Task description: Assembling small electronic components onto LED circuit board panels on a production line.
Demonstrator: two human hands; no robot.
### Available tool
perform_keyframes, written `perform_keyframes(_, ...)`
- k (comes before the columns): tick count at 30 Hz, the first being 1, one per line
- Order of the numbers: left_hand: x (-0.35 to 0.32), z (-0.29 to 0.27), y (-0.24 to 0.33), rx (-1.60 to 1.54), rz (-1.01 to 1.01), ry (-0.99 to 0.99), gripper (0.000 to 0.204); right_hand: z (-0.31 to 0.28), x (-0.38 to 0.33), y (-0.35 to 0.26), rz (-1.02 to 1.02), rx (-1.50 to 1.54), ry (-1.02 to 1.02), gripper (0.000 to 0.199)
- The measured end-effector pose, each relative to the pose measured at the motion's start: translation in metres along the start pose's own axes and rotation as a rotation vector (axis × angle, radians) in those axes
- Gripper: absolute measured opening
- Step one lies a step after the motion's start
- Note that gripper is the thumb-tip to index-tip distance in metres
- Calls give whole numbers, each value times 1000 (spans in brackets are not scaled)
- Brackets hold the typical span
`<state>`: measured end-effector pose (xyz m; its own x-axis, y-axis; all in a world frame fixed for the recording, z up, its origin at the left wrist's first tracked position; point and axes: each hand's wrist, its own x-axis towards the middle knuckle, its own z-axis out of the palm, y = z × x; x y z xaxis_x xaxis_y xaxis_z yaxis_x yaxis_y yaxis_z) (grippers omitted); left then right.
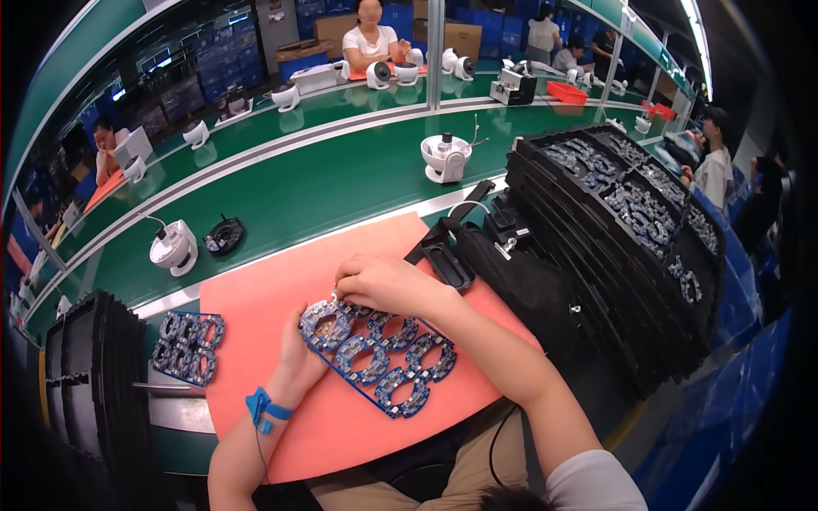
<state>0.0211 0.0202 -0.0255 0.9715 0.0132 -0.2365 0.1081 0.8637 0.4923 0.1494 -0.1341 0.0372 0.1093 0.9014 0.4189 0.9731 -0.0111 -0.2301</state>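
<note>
A blue panel of several ring-shaped circuit boards (pixel 362 362) is tilted over the pink mat (pixel 319 447). My left hand (pixel 300 349) grips its left edge, and a blue wrist strap (pixel 267 410) with a thin cord sits on that wrist. Across the far left corner of the panel reaches my right hand (pixel 375 283), its fingers pinched at the board's edge; the fingertips partly hide what is between them. A second panel of circuit boards (pixel 188 347) lies at the mat's left edge.
Stacked black trays (pixel 98 400) stand at the left; at the right, another tray stack (pixel 613 255) carries many loose boards. A black mesh bag (pixel 520 289) lies beside it. White camera housings (pixel 175 247) stand on the green conveyor (pixel 341 166). Other people work beyond the belt.
</note>
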Motion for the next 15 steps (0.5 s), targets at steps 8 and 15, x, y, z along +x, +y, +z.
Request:
perform_keyframes(8, -1, 6, -1, 51, 18, 5, 49, -3, -3, 8, 97, -38, 65, 14)
perform_keyframes(15, -4, 12, 0, 27, 28, 27, 49, -6, -3, 11, 117, 19, 85, 15)
